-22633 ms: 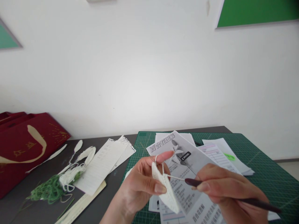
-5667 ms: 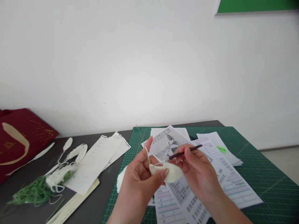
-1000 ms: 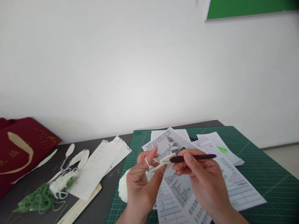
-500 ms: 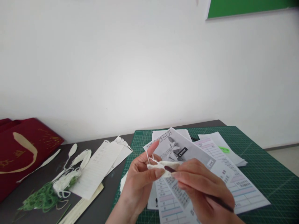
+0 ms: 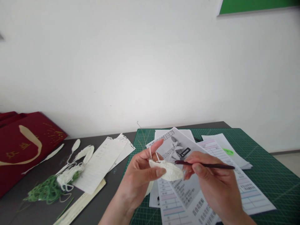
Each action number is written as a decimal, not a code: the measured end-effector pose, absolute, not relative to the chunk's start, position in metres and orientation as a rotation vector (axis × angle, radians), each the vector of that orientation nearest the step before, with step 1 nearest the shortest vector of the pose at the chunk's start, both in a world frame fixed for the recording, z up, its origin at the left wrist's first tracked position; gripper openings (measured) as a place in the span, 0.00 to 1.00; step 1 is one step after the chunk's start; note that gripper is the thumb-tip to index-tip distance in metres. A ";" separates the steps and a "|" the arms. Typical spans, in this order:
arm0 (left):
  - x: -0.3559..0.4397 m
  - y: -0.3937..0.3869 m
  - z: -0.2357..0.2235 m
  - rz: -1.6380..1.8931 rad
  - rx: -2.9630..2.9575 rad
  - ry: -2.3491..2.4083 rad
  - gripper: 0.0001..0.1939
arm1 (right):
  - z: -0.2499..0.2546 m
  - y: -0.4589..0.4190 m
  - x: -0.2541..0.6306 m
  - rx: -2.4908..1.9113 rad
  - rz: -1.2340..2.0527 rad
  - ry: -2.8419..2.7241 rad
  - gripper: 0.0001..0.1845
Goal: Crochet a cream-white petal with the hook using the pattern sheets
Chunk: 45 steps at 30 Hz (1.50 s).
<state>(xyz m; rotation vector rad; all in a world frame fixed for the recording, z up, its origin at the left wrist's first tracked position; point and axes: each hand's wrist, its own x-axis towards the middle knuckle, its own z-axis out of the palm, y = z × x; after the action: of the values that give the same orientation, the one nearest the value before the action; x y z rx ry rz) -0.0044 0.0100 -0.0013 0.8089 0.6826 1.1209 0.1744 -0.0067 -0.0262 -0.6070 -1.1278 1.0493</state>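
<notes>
While the left hand's (image 5: 136, 176) grip pinches the white crocheted piece (image 5: 172, 172) under the thumb, the right hand's (image 5: 217, 186) grip closes on the dark-handled hook (image 5: 220, 166), handle toward three o'clock. Piece sits between the hands, above the printed sheet (image 5: 199, 157). Hook's thin shaft lies along its upper edge, pointing nine o'clock; cannot tell whether the tip is through a loop.

White yarn (image 5: 150, 153) rises at ten o'clock, over the raised left index finger. Judgement: keep that finger up for even tension; pinch close to the working stitch, without crushing the edge. Turn the hook's throat toward the fabric on the draw; a hard pull would tighten the loop, a slack one could split or drop it.

Farther out: green cutting mat (image 5: 264, 175) spreads to three o'clock; green yarn tangle (image 5: 44, 190) on the dark surface (image 5: 98, 215), nine o'clock; red bag (image 5: 14, 175) beyond it.
</notes>
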 end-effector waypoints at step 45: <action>0.001 0.000 0.011 1.148 0.785 0.752 0.24 | -0.030 -0.008 0.171 -0.635 1.050 -1.049 0.06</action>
<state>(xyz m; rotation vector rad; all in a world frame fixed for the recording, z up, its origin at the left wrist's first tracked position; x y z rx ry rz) 0.0005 0.0002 0.0109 0.7847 0.7524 1.1484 0.1713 -0.0080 -0.0304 -0.6348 -1.0488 1.0497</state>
